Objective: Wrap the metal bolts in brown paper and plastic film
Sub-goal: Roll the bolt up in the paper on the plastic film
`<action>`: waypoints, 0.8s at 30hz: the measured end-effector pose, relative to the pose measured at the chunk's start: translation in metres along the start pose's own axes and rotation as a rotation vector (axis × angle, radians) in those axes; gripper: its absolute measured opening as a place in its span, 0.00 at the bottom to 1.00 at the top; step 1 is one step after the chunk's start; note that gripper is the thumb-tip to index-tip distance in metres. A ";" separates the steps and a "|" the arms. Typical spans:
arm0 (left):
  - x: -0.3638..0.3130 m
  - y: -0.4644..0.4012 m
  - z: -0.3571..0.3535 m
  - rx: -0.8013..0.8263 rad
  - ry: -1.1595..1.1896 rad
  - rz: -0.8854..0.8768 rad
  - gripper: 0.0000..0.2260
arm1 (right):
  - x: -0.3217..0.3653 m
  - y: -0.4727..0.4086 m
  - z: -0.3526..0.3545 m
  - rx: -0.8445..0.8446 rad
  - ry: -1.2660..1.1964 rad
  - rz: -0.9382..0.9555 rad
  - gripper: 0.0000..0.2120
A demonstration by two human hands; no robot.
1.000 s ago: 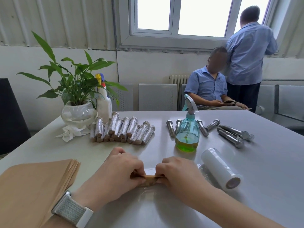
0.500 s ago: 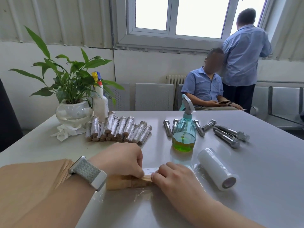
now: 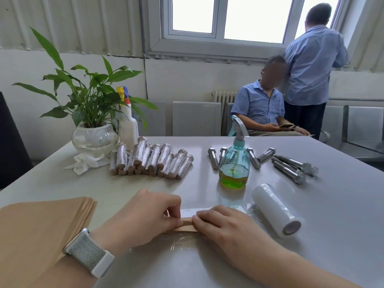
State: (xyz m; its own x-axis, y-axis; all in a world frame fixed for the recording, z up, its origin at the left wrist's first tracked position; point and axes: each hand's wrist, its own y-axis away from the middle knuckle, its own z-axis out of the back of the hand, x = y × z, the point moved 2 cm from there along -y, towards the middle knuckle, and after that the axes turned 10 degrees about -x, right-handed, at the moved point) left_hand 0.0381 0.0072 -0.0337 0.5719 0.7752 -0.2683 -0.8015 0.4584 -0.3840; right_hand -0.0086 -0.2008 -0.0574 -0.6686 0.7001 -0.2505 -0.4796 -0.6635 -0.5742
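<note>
A bolt wrapped in brown paper (image 3: 187, 225) lies on a sheet of clear plastic film (image 3: 182, 244) at the table's near edge. My left hand (image 3: 143, 217) pinches its left part with curled fingers. My right hand (image 3: 226, 227) covers and holds its right end. A roll of plastic film (image 3: 276, 213) lies to the right. A stack of brown paper sheets (image 3: 35, 225) sits at the near left. Several wrapped bolts (image 3: 151, 159) are piled at the far left, and several bare metal bolts (image 3: 291, 166) lie at the far right.
A blue spray bottle with green liquid (image 3: 234, 165) stands mid-table among the bolts. A potted plant (image 3: 93, 129), a white spray bottle (image 3: 127, 123) and a crumpled tissue (image 3: 83, 163) stand at the back left. Two people are beyond the table's far side.
My left forearm has drawn back toward me, so the hand covers more of the brown-paper bundle. Both hands stay on it over the film. The view has tilted slightly.
</note>
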 end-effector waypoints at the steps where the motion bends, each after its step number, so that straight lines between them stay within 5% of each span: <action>1: 0.001 0.002 0.000 -0.030 0.008 -0.006 0.07 | -0.004 0.002 0.003 0.010 -0.088 -0.013 0.15; 11: 0.003 0.009 -0.008 -0.114 -0.063 -0.123 0.11 | -0.017 0.004 0.014 0.189 -0.413 -0.182 0.15; 16: 0.005 0.011 -0.008 -0.138 -0.082 -0.161 0.10 | -0.038 -0.018 0.014 0.355 -0.623 -0.473 0.08; 19: 0.001 0.011 -0.007 -0.156 -0.136 -0.181 0.10 | -0.054 -0.041 0.012 0.437 -0.564 -0.548 0.08; 24: -0.005 0.011 -0.006 -0.117 -0.173 -0.162 0.13 | -0.053 -0.058 0.002 0.761 -0.355 -0.408 0.14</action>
State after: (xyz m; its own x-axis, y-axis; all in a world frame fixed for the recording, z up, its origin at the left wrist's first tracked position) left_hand 0.0270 0.0057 -0.0422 0.6447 0.7632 -0.0438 -0.6704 0.5369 -0.5122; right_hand 0.0536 -0.1999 -0.0085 -0.4405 0.8789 0.1829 -0.8750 -0.4659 0.1315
